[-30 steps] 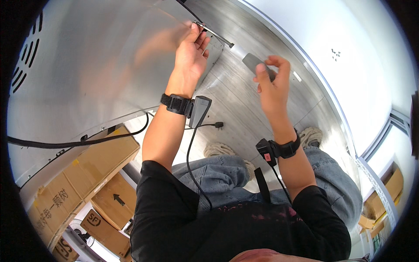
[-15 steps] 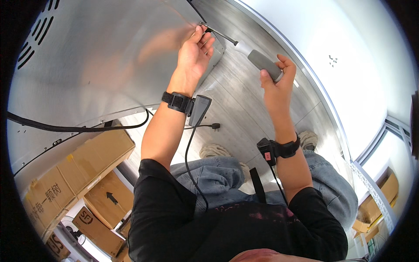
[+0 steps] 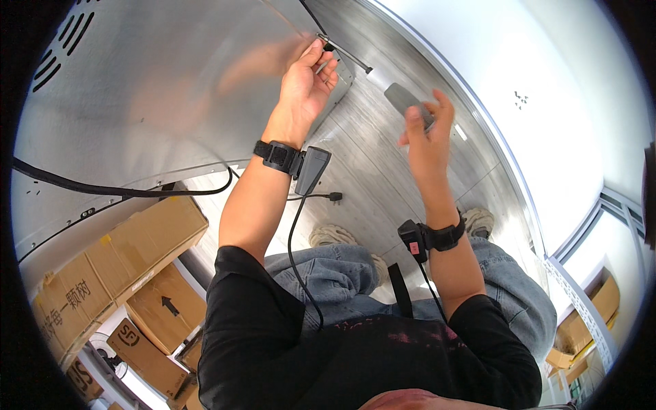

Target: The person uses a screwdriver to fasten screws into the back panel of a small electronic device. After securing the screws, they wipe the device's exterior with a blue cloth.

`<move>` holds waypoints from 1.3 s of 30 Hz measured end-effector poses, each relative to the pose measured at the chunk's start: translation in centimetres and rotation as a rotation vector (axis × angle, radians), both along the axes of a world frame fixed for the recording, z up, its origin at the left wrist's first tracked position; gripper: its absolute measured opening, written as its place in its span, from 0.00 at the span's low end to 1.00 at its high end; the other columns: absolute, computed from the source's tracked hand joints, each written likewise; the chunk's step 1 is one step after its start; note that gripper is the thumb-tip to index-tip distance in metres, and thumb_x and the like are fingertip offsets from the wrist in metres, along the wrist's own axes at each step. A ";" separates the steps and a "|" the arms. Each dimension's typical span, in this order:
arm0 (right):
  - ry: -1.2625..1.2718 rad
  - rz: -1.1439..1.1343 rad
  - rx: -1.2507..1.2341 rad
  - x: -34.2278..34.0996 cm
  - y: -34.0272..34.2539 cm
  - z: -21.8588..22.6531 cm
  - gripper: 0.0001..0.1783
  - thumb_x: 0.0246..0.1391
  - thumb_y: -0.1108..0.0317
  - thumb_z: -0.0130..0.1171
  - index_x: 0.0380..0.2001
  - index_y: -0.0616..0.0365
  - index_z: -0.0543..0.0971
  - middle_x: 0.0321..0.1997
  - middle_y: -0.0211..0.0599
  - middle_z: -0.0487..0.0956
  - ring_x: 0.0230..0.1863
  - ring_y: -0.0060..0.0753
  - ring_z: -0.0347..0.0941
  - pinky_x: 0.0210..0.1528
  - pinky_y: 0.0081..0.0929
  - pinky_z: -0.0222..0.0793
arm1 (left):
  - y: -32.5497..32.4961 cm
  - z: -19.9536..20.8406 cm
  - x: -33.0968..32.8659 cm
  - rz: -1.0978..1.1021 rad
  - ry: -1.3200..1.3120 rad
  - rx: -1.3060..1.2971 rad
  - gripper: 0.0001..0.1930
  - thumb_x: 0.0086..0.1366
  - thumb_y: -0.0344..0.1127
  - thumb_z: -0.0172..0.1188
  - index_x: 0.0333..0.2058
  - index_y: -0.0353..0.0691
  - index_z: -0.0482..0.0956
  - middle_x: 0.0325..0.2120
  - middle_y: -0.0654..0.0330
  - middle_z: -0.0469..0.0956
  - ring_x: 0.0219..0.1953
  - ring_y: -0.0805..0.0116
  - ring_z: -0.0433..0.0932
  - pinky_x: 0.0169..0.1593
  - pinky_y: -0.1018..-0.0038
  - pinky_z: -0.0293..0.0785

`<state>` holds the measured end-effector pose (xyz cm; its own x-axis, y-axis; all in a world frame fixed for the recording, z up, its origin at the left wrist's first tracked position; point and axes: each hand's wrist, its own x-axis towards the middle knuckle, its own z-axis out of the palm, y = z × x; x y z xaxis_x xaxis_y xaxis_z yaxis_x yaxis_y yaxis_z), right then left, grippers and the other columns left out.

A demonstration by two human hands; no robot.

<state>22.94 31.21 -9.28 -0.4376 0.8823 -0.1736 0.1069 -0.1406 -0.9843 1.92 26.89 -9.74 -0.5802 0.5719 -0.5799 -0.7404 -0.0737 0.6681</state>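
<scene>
A screwdriver (image 3: pixel 403 98) with a thick grey and white handle and a long thin shaft slants from the lower right up to the edge of a large brushed-metal panel (image 3: pixel 184 82). My right hand (image 3: pixel 429 143) is round the rear end of its handle, thumb on the near side, fingers slightly blurred. Beside the shaft's tip, my left hand (image 3: pixel 305 85) pinches thumb and forefinger together at the panel's far right edge. What sits between those fingertips is too small to make out; the other fingers curl loosely.
A black cable (image 3: pixel 123 193) runs along the panel's near edge, and a plug (image 3: pixel 335 197) lies on the grey plank floor (image 3: pixel 369 150). Cardboard boxes (image 3: pixel 143 239) are stacked at the lower left. A white panel (image 3: pixel 533 130) rises on the right, with another carton (image 3: pixel 581 328) below it.
My right hand has shifted slightly left on the screwdriver's handle, with its fingers loosening and moving. The left hand stays at the panel's edge.
</scene>
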 end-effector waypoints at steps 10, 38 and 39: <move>0.035 -0.006 0.007 0.1 0.1 -0.9 0.26 0.56 0.54 0.56 0.49 0.59 0.62 0.37 0.39 0.70 0.33 0.24 0.68 0.32 0.22 0.66 | 0.0 -0.6 -0.3 0.012 -0.013 0.030 0.05 0.65 0.38 0.54 0.34 0.45 0.75 0.26 0.66 0.74 0.28 0.71 0.73 0.32 0.75 0.70; -0.175 0.211 0.062 0.5 1.2 0.4 0.21 0.51 0.57 0.62 0.39 0.60 0.68 0.25 0.35 0.73 0.22 0.22 0.69 0.26 0.22 0.63 | 0.2 -0.3 -0.1 0.057 -0.031 0.040 0.06 0.65 0.38 0.55 0.35 0.45 0.76 0.24 0.67 0.72 0.27 0.73 0.72 0.32 0.75 0.70; -0.130 0.144 0.259 0.0 0.4 0.0 0.21 0.52 0.56 0.62 0.37 0.61 0.69 0.23 0.34 0.73 0.21 0.22 0.68 0.25 0.22 0.63 | 0.3 -0.2 -0.1 0.056 -0.031 0.042 0.06 0.65 0.38 0.54 0.35 0.45 0.76 0.24 0.67 0.72 0.27 0.73 0.72 0.32 0.75 0.70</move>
